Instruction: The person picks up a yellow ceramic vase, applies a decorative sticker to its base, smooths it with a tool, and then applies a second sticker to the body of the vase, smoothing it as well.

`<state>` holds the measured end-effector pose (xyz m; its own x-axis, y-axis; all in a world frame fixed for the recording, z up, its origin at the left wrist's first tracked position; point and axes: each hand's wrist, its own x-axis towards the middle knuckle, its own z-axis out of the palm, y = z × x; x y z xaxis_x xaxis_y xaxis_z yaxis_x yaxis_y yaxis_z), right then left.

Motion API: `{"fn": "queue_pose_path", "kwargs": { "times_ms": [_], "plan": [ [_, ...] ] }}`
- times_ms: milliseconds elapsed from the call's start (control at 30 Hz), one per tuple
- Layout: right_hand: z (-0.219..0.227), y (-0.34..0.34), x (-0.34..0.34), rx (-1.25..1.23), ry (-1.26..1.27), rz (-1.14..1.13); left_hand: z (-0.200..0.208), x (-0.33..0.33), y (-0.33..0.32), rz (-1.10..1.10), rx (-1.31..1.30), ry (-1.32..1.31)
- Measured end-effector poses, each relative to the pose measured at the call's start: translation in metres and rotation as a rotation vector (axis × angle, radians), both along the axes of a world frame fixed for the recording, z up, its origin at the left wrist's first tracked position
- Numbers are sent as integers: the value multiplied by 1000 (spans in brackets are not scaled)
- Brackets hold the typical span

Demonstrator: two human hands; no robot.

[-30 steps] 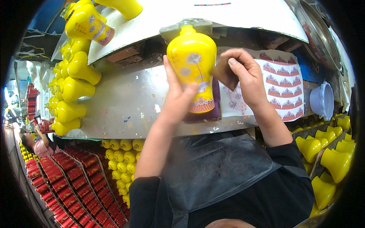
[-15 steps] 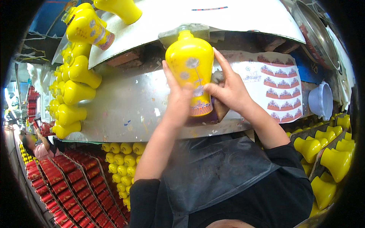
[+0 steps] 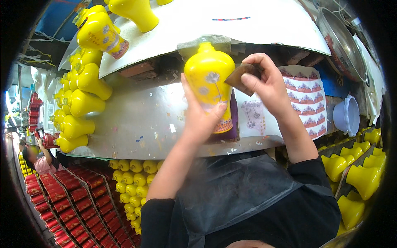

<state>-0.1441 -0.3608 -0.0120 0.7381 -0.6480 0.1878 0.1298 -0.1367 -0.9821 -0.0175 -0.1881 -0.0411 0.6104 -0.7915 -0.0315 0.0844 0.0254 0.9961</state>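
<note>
A yellow glass bottle (image 3: 209,64) with pale flower pictures and a red-patterned band at its base lies on its side, neck pointing away from me. My left hand (image 3: 198,118) grips its lower left side, thumb across the front. Between the thumb and fingers of my right hand (image 3: 269,84) is a flat brown scraper (image 3: 242,78), its edge close against the bottle's right shoulder; I cannot tell if they touch. The neck rests at a grey padded block (image 3: 188,46). Purple cloth (image 3: 234,122) shows beneath the bottle, beside a cut decal piece (image 3: 253,118).
A decal sheet (image 3: 304,97) and a light-blue bucket (image 3: 346,115) are at right. Several yellow bottles (image 3: 84,101) line the left of the metal table (image 3: 136,120). More stand in racks below, near red packages (image 3: 78,198). Beyond is a white board (image 3: 264,31) with a decal strip.
My right hand has left the bottle's side, moved right and up, and now shows the brown scraper in its fingers. My left hand stays on the bottle. The decal piece beside it is now uncovered.
</note>
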Motion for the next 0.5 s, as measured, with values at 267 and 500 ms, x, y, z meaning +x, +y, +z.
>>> {"fn": "queue_pose_path", "kwargs": {
  "times_ms": [267, 500],
  "plan": [
    [34, -8, 38, -1028, -82, -304, 4, 5, 3, 6, 16, 71],
    [-17, 39, -10, -951, -159, -165, 5, 20, 1, -179, -214, 344]
  ]
}}
